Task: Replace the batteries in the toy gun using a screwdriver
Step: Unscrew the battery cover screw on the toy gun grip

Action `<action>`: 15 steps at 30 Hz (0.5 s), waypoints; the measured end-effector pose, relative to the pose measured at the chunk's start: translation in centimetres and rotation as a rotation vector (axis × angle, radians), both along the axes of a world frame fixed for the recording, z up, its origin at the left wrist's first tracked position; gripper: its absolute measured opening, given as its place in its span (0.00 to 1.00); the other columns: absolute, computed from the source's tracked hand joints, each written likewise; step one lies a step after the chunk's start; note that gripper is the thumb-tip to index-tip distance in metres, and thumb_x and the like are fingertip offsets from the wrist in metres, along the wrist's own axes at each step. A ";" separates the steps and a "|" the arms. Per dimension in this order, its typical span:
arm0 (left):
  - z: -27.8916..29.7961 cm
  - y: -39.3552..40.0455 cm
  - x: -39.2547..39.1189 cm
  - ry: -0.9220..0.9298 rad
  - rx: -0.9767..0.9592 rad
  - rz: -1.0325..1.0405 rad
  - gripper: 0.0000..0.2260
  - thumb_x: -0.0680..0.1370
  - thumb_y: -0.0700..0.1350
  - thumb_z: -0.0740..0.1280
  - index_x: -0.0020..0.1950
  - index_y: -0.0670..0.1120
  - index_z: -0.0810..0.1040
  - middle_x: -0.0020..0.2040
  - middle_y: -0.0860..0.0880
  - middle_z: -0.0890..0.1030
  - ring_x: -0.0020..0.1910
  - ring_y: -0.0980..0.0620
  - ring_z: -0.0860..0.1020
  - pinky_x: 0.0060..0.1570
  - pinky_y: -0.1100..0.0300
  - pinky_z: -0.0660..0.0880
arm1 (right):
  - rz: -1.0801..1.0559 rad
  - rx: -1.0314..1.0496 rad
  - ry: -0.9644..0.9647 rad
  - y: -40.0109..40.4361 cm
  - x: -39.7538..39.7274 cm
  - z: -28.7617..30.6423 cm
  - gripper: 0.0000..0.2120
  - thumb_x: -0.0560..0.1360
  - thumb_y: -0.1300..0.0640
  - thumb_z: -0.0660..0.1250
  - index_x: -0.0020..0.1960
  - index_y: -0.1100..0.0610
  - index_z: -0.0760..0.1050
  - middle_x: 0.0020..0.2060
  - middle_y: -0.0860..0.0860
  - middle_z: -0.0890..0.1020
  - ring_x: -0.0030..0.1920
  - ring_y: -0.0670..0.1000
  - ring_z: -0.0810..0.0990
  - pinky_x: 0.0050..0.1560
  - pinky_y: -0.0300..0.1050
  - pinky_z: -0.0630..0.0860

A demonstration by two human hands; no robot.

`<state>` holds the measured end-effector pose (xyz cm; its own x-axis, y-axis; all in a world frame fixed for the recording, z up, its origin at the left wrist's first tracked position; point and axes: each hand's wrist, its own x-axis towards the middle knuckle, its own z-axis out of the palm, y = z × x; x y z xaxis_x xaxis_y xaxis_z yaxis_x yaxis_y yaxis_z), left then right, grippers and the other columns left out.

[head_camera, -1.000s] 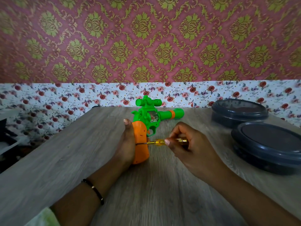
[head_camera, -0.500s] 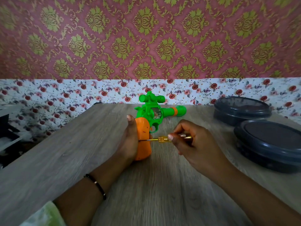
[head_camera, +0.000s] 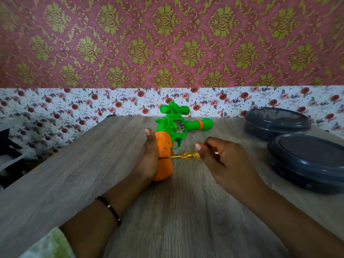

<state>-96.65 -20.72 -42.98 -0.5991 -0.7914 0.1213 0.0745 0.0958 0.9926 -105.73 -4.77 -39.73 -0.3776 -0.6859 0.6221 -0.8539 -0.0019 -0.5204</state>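
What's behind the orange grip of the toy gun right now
The left hand backs the orange grip, thumb up along its far edge. Its fingers are hidden behind the grip, and nothing inside the grip shows.

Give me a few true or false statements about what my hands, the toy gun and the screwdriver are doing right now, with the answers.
1. The right hand holds the screwdriver. True.
2. The screwdriver tip meets the toy gun's green barrel. False: it meets the orange grip.
3. The left hand holds the grip. True.
4. The gun lies flat on the table. False: it stands on its grip.
5. Two dark lidded containers sit on the left. False: on the right.
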 end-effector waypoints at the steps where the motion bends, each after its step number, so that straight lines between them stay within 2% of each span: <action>1: 0.0 0.0 0.0 -0.009 -0.003 -0.007 0.43 0.63 0.75 0.42 0.63 0.51 0.74 0.52 0.43 0.82 0.50 0.45 0.81 0.57 0.45 0.76 | 0.026 -0.008 -0.012 -0.1 0.1 0.0 0.16 0.76 0.45 0.60 0.33 0.52 0.69 0.21 0.53 0.73 0.23 0.52 0.73 0.28 0.52 0.70; 4: -0.1 -0.3 0.0 -0.012 0.010 -0.009 0.44 0.65 0.73 0.42 0.68 0.48 0.71 0.52 0.45 0.82 0.50 0.47 0.81 0.56 0.47 0.76 | 0.125 -0.010 -0.083 0.0 0.1 0.1 0.08 0.75 0.54 0.66 0.37 0.54 0.72 0.27 0.54 0.77 0.27 0.51 0.76 0.32 0.47 0.73; 7: 0.0 -0.4 0.0 -0.023 0.005 -0.008 0.42 0.67 0.72 0.40 0.68 0.49 0.71 0.52 0.45 0.82 0.51 0.48 0.81 0.56 0.50 0.76 | 0.215 0.013 -0.157 0.1 -0.1 0.2 0.03 0.74 0.57 0.67 0.41 0.52 0.75 0.32 0.48 0.78 0.30 0.47 0.74 0.32 0.40 0.70; 9: 0.0 -0.4 0.0 -0.023 -0.003 -0.018 0.39 0.69 0.71 0.39 0.62 0.50 0.74 0.51 0.45 0.82 0.50 0.48 0.80 0.53 0.52 0.76 | 0.241 0.016 -0.202 0.0 -0.1 0.2 0.02 0.74 0.58 0.67 0.43 0.52 0.76 0.33 0.45 0.77 0.30 0.46 0.72 0.32 0.38 0.68; 11: 0.0 -0.3 -0.1 -0.009 -0.001 -0.015 0.33 0.75 0.67 0.38 0.54 0.51 0.76 0.47 0.46 0.82 0.47 0.49 0.81 0.51 0.53 0.76 | 0.231 0.000 -0.240 -0.1 0.1 0.0 0.02 0.74 0.57 0.66 0.43 0.52 0.75 0.32 0.44 0.77 0.30 0.49 0.73 0.32 0.42 0.69; 12: 0.0 -0.3 -0.1 -0.007 0.002 -0.010 0.32 0.76 0.66 0.38 0.53 0.51 0.76 0.46 0.46 0.82 0.46 0.49 0.81 0.50 0.53 0.76 | 0.200 -0.009 -0.242 -0.1 0.2 -0.1 0.03 0.75 0.54 0.65 0.43 0.52 0.75 0.32 0.45 0.78 0.30 0.49 0.74 0.33 0.44 0.70; 15: 0.1 -0.2 -0.1 0.000 -0.007 -0.009 0.33 0.72 0.69 0.39 0.51 0.52 0.75 0.44 0.46 0.82 0.42 0.48 0.80 0.49 0.52 0.76 | 0.036 0.044 -0.120 -0.1 0.2 -0.3 0.22 0.73 0.38 0.55 0.39 0.56 0.73 0.26 0.54 0.78 0.26 0.50 0.75 0.31 0.50 0.74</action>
<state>-96.73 -20.93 -42.93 -0.6062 -0.7851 0.1268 0.0749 0.1024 0.9919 -105.50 -4.89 -40.04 -0.4223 -0.7257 0.5431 -0.7852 -0.0064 -0.6192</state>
